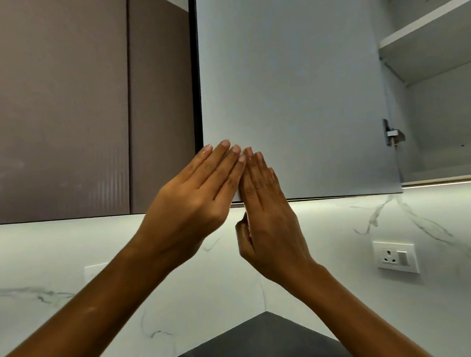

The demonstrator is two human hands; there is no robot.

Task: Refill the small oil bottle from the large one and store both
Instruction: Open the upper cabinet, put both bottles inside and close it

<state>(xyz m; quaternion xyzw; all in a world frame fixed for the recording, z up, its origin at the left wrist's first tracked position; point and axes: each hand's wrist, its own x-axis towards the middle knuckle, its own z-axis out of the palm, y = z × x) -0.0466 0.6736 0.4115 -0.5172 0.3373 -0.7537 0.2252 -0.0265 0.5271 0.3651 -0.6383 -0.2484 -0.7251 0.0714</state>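
Marble wall, dark counter (262, 348) below. Both hands flat on open cabinet door (291, 86): left hand (193, 205), right hand (269, 218), fingers straight, gripping nothing. No bottles visible; shelves (429, 24) bare. Progress: cannot tell.

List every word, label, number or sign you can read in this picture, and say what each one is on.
There is no readable text.
The open cabinet door is plain, with no label or print.
The closed brown doors carry only reflections.
The wall socket shows pin holes and a switch; any marking on it is too small to read.
Both hands are bare, and no bottle is in view.
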